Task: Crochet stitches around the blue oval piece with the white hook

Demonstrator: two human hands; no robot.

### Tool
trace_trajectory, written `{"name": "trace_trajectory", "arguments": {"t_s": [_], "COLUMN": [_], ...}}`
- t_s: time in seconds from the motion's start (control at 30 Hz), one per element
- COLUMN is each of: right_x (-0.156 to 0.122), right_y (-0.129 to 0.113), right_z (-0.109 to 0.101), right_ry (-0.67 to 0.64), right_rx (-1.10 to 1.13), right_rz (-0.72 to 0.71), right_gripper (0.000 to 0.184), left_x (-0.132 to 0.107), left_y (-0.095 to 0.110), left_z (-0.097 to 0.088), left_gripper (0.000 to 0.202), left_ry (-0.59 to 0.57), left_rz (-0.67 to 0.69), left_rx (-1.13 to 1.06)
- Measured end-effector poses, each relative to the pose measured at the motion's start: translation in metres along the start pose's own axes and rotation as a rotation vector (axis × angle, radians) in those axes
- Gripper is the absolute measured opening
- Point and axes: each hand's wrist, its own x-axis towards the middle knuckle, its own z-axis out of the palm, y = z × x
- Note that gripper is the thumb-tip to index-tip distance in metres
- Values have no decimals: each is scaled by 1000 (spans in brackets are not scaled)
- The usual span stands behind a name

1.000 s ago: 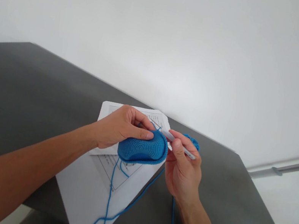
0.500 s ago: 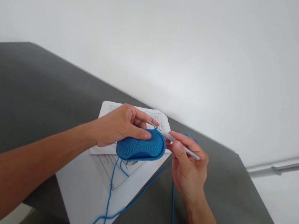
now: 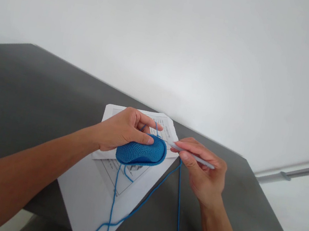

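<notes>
My left hand grips a blue crocheted piece, oval and cupped, its thumb pressed on the top face. Blue yarn loops over the outstretched left index finger and runs down to the piece's upper edge. Between thumb and fingers my right hand holds a crochet hook with a pale grey handle. The thin metal shaft of the hook reaches left to that upper edge; its very tip is too small to make out. Below the piece hang a long strand and a short yarn tail.
Printed sheets of paper lie under the hands on the dark grey table. A loose yarn strand crosses the paper, and another drops over the table's near side. Behind the table rises a white wall.
My right hand and the hook have moved to the right and slightly down. The crocheted piece has shifted a little left, and the left index finger sits slightly lower.
</notes>
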Motion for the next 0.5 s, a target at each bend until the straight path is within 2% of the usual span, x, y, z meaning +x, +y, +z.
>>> {"name": "trace_trajectory", "arguments": {"t_s": [0.37,0.5], "right_x": [1,3], "right_y": [-1,-3], "right_z": [-6,-5], "right_ry": [-12,-7], "right_rx": [-71,-96], "right_rz": [-62,-86], "right_gripper": [18,18], "left_x": [1,2], "left_y": [-1,-1], "left_z": [-1,-2], "left_gripper": [51,49], "left_ry": [8,9], "left_rz": [-17,15], "left_rx": [33,56]}}
